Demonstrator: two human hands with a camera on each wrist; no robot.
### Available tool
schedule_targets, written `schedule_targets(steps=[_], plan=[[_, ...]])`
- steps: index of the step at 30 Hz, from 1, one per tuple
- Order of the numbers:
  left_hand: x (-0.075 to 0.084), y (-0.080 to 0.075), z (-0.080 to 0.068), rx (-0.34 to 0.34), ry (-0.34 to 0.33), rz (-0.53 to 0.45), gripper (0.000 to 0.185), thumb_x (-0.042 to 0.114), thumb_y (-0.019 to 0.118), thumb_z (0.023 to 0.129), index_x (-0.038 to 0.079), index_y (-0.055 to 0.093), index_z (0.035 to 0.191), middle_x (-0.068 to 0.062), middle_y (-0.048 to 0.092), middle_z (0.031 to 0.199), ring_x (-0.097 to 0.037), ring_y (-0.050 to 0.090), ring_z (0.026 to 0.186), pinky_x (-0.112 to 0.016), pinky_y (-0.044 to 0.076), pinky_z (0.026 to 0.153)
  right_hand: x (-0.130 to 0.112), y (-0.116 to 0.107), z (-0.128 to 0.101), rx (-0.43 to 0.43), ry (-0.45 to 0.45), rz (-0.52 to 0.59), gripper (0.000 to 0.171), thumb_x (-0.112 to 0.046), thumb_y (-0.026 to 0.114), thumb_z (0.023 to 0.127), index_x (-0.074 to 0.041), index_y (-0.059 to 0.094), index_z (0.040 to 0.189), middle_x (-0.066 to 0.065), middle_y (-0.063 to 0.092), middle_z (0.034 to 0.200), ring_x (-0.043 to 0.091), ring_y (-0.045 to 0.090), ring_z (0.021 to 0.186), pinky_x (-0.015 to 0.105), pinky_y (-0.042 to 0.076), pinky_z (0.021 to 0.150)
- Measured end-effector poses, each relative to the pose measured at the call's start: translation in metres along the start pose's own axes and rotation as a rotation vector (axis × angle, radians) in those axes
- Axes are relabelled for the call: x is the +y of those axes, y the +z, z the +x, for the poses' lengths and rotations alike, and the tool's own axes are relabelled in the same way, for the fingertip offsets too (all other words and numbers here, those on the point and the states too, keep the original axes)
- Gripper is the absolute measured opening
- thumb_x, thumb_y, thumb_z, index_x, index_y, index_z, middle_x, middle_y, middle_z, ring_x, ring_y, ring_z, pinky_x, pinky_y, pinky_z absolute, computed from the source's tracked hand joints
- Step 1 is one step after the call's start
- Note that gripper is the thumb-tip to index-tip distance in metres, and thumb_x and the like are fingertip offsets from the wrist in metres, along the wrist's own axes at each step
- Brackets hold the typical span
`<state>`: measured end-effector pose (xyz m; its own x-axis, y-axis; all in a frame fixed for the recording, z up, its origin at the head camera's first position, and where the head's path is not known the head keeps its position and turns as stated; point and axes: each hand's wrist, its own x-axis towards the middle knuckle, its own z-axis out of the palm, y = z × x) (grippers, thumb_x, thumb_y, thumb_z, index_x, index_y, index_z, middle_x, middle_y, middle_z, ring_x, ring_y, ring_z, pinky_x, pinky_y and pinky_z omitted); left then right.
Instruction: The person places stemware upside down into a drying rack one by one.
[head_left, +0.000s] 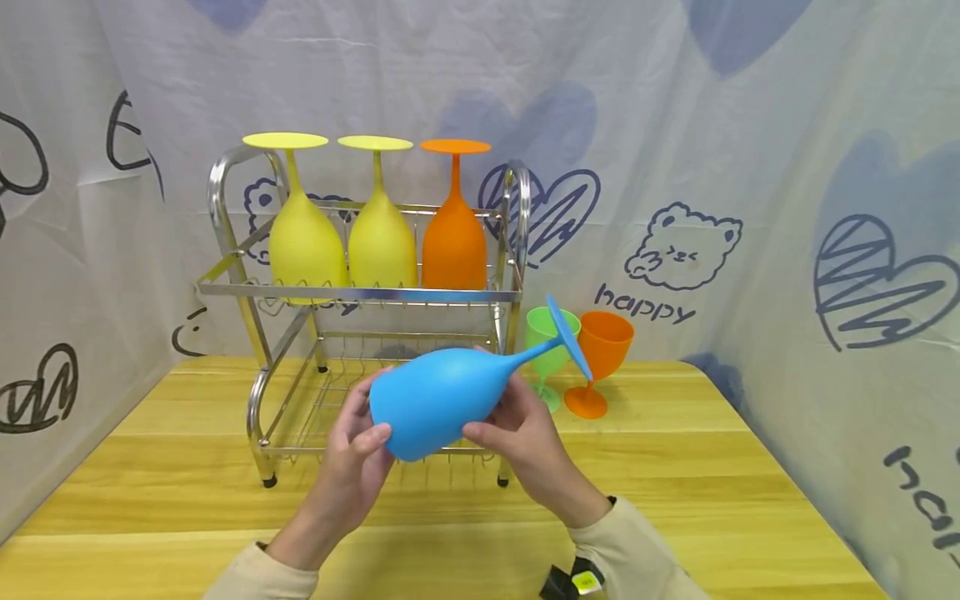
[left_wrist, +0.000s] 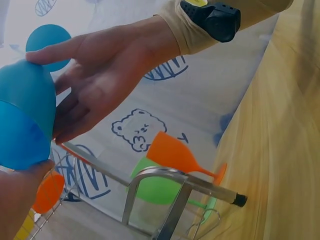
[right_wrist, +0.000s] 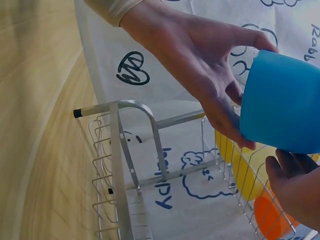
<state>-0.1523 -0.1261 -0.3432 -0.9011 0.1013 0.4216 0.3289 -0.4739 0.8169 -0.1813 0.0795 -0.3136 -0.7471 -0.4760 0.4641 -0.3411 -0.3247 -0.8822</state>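
Both hands — left hand (head_left: 358, 454), right hand (head_left: 517, 437) — hold the blue goblet (head_left: 442, 400) sideways before the rack (head_left: 360, 293) — three inverted goblets (head_left: 378, 225) on its upper tier.

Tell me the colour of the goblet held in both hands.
Blue goblet, clearest in the head view.

A wooden desk (head_left: 675, 467) is filling the lower frame, a metal rack (head_left: 262, 433) is standing centre-left on it, and a green goblet (head_left: 546, 398) and orange goblet (head_left: 592, 367) are sitting just right.
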Motion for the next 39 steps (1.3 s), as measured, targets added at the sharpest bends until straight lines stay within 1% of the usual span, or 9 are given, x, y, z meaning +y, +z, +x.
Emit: schedule_targets(steps=[9,14,18,21,26,29,34,36,39], plan=[[0.017,-0.016,-0.005,-0.017,-0.004,0.134,0.063,0.008,0.049,0.095,0.007,0.019,0.151,-0.019,0.024,0.151,-0.024,0.038,0.131,-0.03,0.041,0.103,0.004,-0.006,0.003,0.044,-0.002,-0.135,0.087,-0.034,0.079,0.081,-0.003,0.033,0.148,0.021,0.044,0.141,0.039,0.05,0.122,0.045,0.048,0.096],[0.036,-0.037,-0.005,0.208,-0.045,0.469,0.057,0.009,0.049,0.101,0.001,0.022,0.15,-0.013,0.032,0.149,-0.024,0.037,0.132,-0.027,0.038,0.106,0.008,-0.013,0.003,0.061,0.009,-0.199,0.084,-0.029,0.077,0.083,-0.002,0.032,0.148,0.021,0.045,0.141,0.038,0.049,0.123,0.043,0.046,0.099],[0.049,-0.065,-0.001,0.416,-0.075,0.796,0.059,0.013,0.053,0.1,0.003,0.026,0.151,-0.017,0.029,0.152,-0.036,0.032,0.136,-0.044,0.033,0.11,0.01,-0.016,0.003,0.066,0.016,-0.247,0.082,-0.025,0.076,0.084,-0.003,0.032,0.149,0.021,0.045,0.141,0.038,0.05,0.123,0.044,0.045,0.1],[0.057,-0.09,0.001,0.528,-0.142,0.884,0.061,0.016,0.051,0.1,0.006,0.023,0.153,-0.024,0.021,0.154,-0.047,0.026,0.136,-0.058,0.03,0.108,0.01,-0.016,0.003,0.071,0.013,-0.302,0.078,-0.019,0.076,0.084,-0.003,0.034,0.148,0.021,0.047,0.14,0.037,0.051,0.122,0.046,0.045,0.1],[0.06,-0.132,0.004,0.522,-0.298,0.892,0.062,0.027,0.043,0.103,0.005,0.016,0.154,-0.022,0.016,0.157,-0.046,0.021,0.138,-0.06,0.027,0.108,0.011,-0.014,0.008,0.06,-0.029,-0.409,0.074,-0.019,0.077,0.084,-0.001,0.039,0.145,0.019,0.048,0.14,0.038,0.051,0.122,0.049,0.047,0.097],[0.058,-0.148,0.006,0.49,-0.341,0.874,0.059,0.029,0.041,0.104,0.002,0.023,0.152,-0.021,0.028,0.153,-0.033,0.037,0.132,-0.05,0.033,0.109,0.012,-0.013,0.011,0.04,-0.046,-0.446,0.075,-0.025,0.078,0.084,-0.001,0.04,0.144,0.017,0.046,0.141,0.037,0.049,0.123,0.05,0.046,0.098],[0.053,-0.163,0.005,0.488,-0.335,0.732,0.055,0.025,0.051,0.101,-0.002,0.034,0.147,0.004,0.062,0.116,0.004,0.056,0.094,-0.018,0.05,0.088,0.014,-0.007,0.015,0.011,-0.013,-0.486,0.08,-0.032,0.078,0.083,-0.006,0.038,0.147,0.014,0.046,0.142,0.033,0.048,0.124,0.048,0.045,0.1],[0.051,-0.166,0.004,0.48,-0.313,0.65,0.054,0.022,0.055,0.1,-0.002,0.038,0.145,0.018,0.062,0.101,0.007,0.058,0.087,-0.013,0.05,0.079,0.015,-0.004,0.018,0.009,0.004,-0.499,0.08,-0.032,0.078,0.082,-0.007,0.038,0.147,0.012,0.045,0.142,0.032,0.049,0.124,0.049,0.044,0.1],[0.05,-0.169,0.003,0.468,-0.285,0.557,0.048,0.021,0.058,0.099,0.003,0.046,0.141,0.022,0.064,0.091,0.003,0.062,0.085,-0.012,0.051,0.075,0.016,0.0,0.023,0.007,0.014,-0.525,0.078,-0.026,0.08,0.081,-0.009,0.039,0.146,0.01,0.045,0.143,0.031,0.049,0.123,0.05,0.045,0.099]])
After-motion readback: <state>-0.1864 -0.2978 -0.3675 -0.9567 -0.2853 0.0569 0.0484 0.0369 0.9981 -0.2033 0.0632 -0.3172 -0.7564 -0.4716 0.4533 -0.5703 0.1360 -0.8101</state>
